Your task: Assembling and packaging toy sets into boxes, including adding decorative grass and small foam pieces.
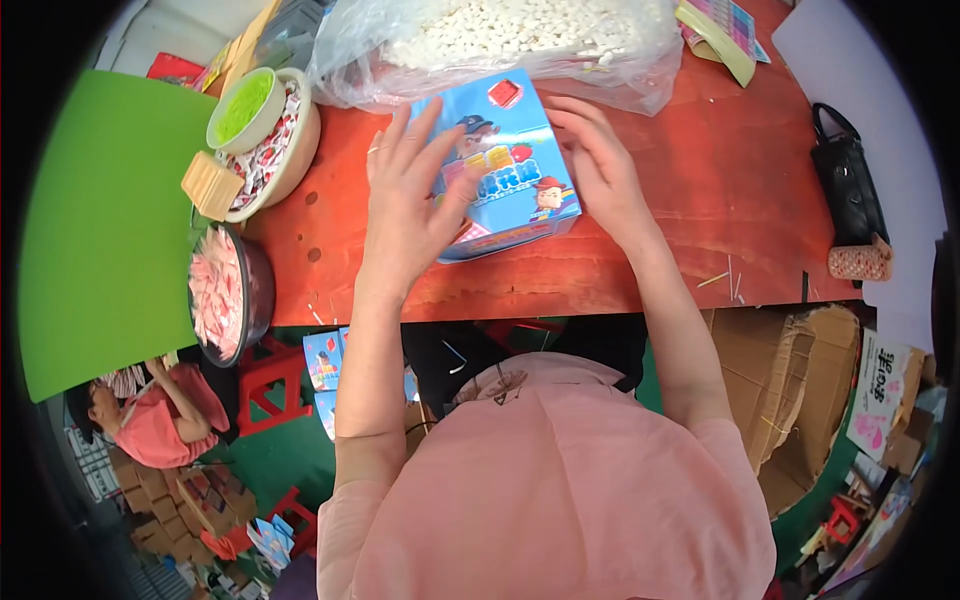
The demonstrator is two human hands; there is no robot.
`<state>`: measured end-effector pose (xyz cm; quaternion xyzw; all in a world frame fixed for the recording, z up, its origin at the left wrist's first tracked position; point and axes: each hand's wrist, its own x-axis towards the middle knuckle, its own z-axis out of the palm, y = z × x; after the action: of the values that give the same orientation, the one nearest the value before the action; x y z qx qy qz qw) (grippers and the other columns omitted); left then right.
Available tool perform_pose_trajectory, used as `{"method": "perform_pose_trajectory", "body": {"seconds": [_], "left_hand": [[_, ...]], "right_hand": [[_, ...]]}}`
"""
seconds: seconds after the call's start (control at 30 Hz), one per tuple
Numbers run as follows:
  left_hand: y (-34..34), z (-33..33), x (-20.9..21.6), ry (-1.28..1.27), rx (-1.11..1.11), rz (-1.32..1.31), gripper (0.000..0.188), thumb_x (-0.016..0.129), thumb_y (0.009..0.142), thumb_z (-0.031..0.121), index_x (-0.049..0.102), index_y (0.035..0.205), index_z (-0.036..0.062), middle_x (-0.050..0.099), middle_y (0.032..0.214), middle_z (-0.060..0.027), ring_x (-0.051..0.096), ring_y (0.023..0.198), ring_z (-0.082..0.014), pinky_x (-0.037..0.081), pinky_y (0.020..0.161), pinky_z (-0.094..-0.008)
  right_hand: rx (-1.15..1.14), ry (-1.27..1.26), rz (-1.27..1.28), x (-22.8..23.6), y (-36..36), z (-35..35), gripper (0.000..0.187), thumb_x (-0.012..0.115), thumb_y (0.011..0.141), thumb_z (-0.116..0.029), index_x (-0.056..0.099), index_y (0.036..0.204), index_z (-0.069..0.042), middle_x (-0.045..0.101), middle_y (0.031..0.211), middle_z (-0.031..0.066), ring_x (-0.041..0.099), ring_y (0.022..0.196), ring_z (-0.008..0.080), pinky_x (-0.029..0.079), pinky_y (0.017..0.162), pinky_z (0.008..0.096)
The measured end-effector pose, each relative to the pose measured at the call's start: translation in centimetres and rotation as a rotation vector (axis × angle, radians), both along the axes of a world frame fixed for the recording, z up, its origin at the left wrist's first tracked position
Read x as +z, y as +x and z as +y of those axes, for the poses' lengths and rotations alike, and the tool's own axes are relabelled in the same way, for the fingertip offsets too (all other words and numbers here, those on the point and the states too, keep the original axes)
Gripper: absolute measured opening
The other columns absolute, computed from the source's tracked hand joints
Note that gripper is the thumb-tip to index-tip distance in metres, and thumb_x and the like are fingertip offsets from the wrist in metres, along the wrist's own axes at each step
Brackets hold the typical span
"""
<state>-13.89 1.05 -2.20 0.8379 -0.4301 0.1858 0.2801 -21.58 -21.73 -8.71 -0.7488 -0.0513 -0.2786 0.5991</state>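
Note:
A blue cardboard box with cartoon figures and a strawberry printed on it stands closed on the red table, turned slightly. My left hand is spread over the box's left side, fingers apart, with the thumb across its printed face. Along the right edge lies my right hand, its fingers stretched out and slightly bent against the box. Part of that hand's fingertips is hidden. Just beyond the box, a clear plastic bag holds many small white pieces.
At the left stand a green bowl, a cream basin of wrapped pieces, wooden pieces and a dark basin of pink packets. A black pouch lies right. Below are a cardboard carton and a seated person.

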Motion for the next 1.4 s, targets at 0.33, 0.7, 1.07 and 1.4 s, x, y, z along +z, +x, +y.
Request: {"method": "perform_pose_trajectory", "body": {"seconds": [0.33,0.7,1.07,1.4], "left_hand": [[-1.0,-2.6,1.5,0.301,-0.047,0.011,0.051,0.069,0.092,0.049,0.065,0.137,0.0248,0.046,0.158,-0.0090,0.036,0.146,-0.0470,0.023,0.113,-0.0731],[-1.0,-1.9,1.1,0.347,-0.058,0.029,0.050,0.064,0.095,0.047,0.064,0.137,0.0183,0.049,0.156,-0.0063,0.037,0.147,-0.0437,0.022,0.114,-0.0726],[-0.8,-1.1,-1.1,-0.121,0.079,0.302,0.056,0.083,0.083,0.026,0.063,0.132,0.0056,0.038,0.160,-0.0227,0.026,0.153,-0.0427,0.023,0.122,-0.0553],[-1.3,-1.4,-1.0,-0.054,0.197,0.506,0.059,0.069,0.097,0.021,0.049,0.148,-0.0001,0.027,0.167,-0.0195,0.017,0.157,-0.0385,0.023,0.123,-0.0498]], "right_hand": [[-0.046,-0.565,-0.108,0.9,1.3,-3.0,0.043,0.057,0.085,0.008,0.067,0.124,-0.007,0.059,0.135,0.0134,0.062,0.115,0.0351,0.053,0.094,0.0412],[0.085,-0.139,0.151,2.8,-0.5,1.7,0.040,0.050,0.106,-0.011,0.053,0.142,0.003,0.044,0.156,0.0209,0.044,0.144,0.0332,0.038,0.116,0.0398],[0.068,0.409,0.304,1.6,-0.6,2.5,0.049,0.066,0.098,-0.009,0.050,0.142,0.001,0.049,0.144,0.0153,0.051,0.132,0.0243,0.045,0.109,0.0372],[0.123,-0.040,0.267,3.5,-1.4,0.0,0.052,0.055,0.103,-0.025,0.047,0.144,0.004,0.048,0.144,0.0232,0.054,0.124,0.0408,0.043,0.105,0.0482]]}}
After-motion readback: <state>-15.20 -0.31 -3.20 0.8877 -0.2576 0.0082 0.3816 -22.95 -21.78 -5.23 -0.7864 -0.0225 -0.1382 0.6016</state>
